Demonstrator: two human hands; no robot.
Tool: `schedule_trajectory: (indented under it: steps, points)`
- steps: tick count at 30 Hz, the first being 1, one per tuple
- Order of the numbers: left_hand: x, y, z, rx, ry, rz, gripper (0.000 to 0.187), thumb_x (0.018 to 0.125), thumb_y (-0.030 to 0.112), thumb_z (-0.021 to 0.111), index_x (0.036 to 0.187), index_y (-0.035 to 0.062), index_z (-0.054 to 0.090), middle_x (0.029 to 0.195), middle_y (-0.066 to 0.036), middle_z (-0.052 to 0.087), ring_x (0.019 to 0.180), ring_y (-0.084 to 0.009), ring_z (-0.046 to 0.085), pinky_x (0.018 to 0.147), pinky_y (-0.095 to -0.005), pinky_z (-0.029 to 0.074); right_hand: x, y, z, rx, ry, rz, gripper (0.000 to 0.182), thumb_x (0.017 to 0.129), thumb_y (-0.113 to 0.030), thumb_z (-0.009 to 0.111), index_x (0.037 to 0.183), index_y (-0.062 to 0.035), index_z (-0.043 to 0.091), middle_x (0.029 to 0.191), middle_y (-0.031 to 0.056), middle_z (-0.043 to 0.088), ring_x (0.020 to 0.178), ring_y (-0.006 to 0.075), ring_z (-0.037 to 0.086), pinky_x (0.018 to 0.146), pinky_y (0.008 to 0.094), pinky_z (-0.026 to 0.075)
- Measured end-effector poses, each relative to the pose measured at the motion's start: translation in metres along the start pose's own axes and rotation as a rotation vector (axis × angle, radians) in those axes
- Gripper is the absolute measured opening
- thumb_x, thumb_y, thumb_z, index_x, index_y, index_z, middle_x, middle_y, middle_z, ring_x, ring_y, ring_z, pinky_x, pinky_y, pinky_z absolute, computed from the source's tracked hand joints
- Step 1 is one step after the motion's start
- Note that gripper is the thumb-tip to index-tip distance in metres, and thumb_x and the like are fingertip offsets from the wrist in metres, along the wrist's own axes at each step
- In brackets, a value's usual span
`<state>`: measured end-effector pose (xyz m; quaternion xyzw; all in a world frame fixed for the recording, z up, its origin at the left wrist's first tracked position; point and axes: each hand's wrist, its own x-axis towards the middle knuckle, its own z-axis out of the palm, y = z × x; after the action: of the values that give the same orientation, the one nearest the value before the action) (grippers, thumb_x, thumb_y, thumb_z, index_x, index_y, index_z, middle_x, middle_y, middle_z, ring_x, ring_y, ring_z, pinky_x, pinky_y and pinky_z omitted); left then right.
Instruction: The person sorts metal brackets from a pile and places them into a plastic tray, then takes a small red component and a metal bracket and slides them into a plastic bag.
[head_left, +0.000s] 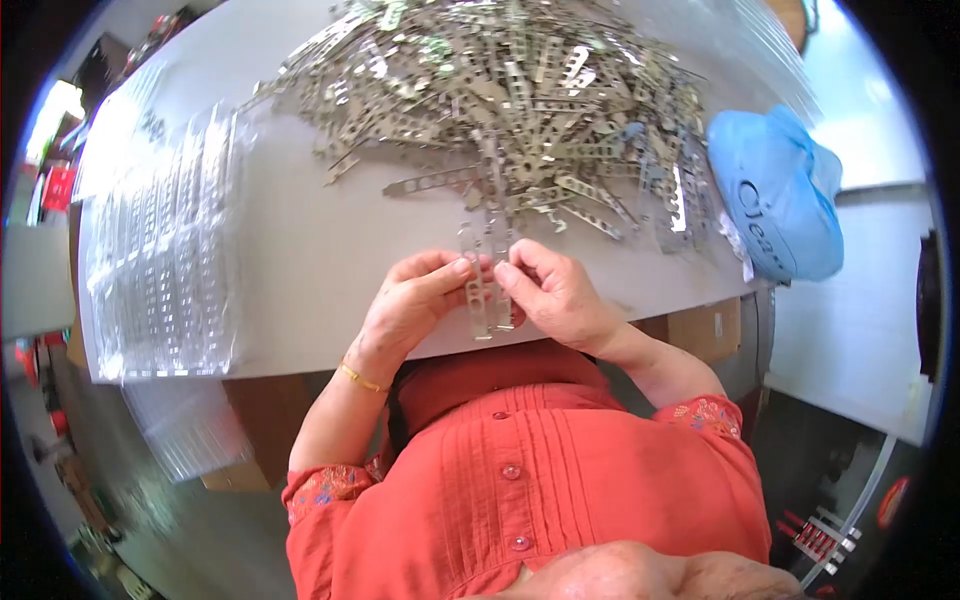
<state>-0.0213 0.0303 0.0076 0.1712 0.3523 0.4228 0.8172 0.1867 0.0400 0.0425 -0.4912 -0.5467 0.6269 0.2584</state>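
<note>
Near the table's front edge, my left hand (415, 295) pinches a thin perforated metal strip (477, 310) between thumb and fingers. Close beside it, my right hand (556, 295) is closed on a second strip (503, 312). Both strips stand roughly side by side, pointing away from me; whether they touch is not clear. Just beyond my hands spreads a large heap of similar metal strips (480, 100), with one loose strip (430, 181) at its near left side.
Clear plastic trays with rows of slots (165, 250) lie stacked on the table's left. A blue plastic bag (775, 195) sits at the right edge. The white tabletop (300, 290) lies between trays and heap. Cardboard boxes (705, 330) stand below.
</note>
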Motion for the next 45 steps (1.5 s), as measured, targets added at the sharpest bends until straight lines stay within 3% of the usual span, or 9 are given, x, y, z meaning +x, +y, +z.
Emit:
schedule_trajectory:
  steps: [2,7,10,14,15,17,21,29,45]
  points:
    - [-0.004,0.000,0.003,0.006,-0.029,-0.017,0.014,0.099,0.009,0.061,0.107,-0.0015,0.066,0.109,-0.012,0.069,0.103,-0.0195,0.066,0.092,-0.0351,0.053,-0.004,-0.003,0.000,-0.043,0.063,-0.018,0.020,0.101,-0.018,0.057,0.089,-0.0018,0.057,0.071,0.0030,0.060,0.063,0.0075,0.058,0.056,0.0277,0.049]
    - [-0.005,-0.015,0.003,0.163,-0.048,-0.032,0.013,0.097,0.009,0.062,0.103,-0.0008,0.069,0.114,-0.014,0.071,0.097,-0.0163,0.066,0.088,-0.0308,0.053,-0.010,0.027,0.006,-0.312,0.047,-0.330,0.018,0.094,-0.018,0.058,0.094,-0.0001,0.062,0.079,0.0219,0.066,0.069,0.0376,0.067,0.067,0.0462,0.052]
    - [-0.002,-0.021,0.023,0.167,-0.051,0.005,0.014,0.097,0.008,0.062,0.104,-0.0014,0.069,0.112,-0.014,0.071,0.097,-0.0183,0.068,0.089,-0.0318,0.053,-0.019,0.021,-0.008,-0.392,-0.065,-0.258,0.017,0.091,-0.016,0.058,0.093,0.0003,0.062,0.085,0.0269,0.066,0.080,0.0461,0.064,0.071,0.0507,0.051]
    - [0.007,-0.029,0.020,0.120,-0.010,0.047,0.012,0.097,0.008,0.060,0.100,-0.0015,0.068,0.107,-0.016,0.071,0.096,-0.0247,0.070,0.090,-0.0389,0.056,-0.048,0.022,-0.038,-0.235,0.141,-0.370,0.020,0.094,-0.022,0.061,0.100,-0.0031,0.065,0.084,0.0201,0.068,0.078,0.0395,0.067,0.070,0.0436,0.052]
    - [0.007,-0.029,0.023,0.118,-0.037,0.015,0.012,0.097,0.009,0.060,0.098,-0.0010,0.067,0.105,-0.016,0.071,0.096,-0.0252,0.070,0.087,-0.0405,0.057,-0.058,0.024,-0.055,-0.279,0.203,-0.280,0.020,0.097,-0.021,0.062,0.104,-0.0033,0.067,0.084,0.0151,0.068,0.077,0.0208,0.066,0.071,0.0329,0.052]
    - [0.005,-0.031,0.030,0.123,-0.068,-0.008,0.012,0.097,0.010,0.059,0.096,-0.0004,0.065,0.104,-0.016,0.071,0.096,-0.0258,0.070,0.085,-0.0422,0.057,-0.073,0.046,-0.094,-0.272,0.450,-0.286,0.016,0.098,-0.020,0.063,0.102,-0.0047,0.067,0.086,0.0123,0.068,0.075,0.0155,0.063,0.071,0.0300,0.051]
    - [0.013,-0.043,0.050,0.235,-0.065,-0.018,0.010,0.097,0.009,0.058,0.097,0.0013,0.064,0.094,-0.009,0.069,0.073,-0.0207,0.068,0.072,-0.0377,0.061,-0.116,0.079,-0.207,-0.716,0.864,-0.355,0.014,0.098,-0.019,0.061,0.102,-0.0062,0.065,0.091,0.0136,0.069,0.085,0.0325,0.068,0.074,0.0395,0.054]
    - [0.025,-0.054,0.068,0.434,-0.076,-0.009,0.015,0.098,0.012,0.058,0.100,-0.0006,0.064,0.098,-0.010,0.068,0.074,-0.0189,0.067,0.073,-0.0379,0.059,-0.117,0.126,-0.301,-1.109,0.575,-0.581,0.019,0.094,-0.005,0.057,0.113,-0.0070,0.059,0.129,0.0108,0.058,0.113,0.0314,0.060,0.094,0.0405,0.052]
    - [0.064,-0.086,0.122,0.519,-0.182,-0.084,0.010,0.095,0.013,0.065,0.096,0.0027,0.062,0.100,-0.012,0.064,0.076,-0.0198,0.062,0.073,-0.0420,0.060,-0.109,0.139,-0.353,-0.919,0.180,-0.767,0.039,0.091,0.001,0.058,0.129,-0.0079,0.055,0.136,0.0113,0.054,0.131,0.0324,0.051,0.106,0.0397,0.046]
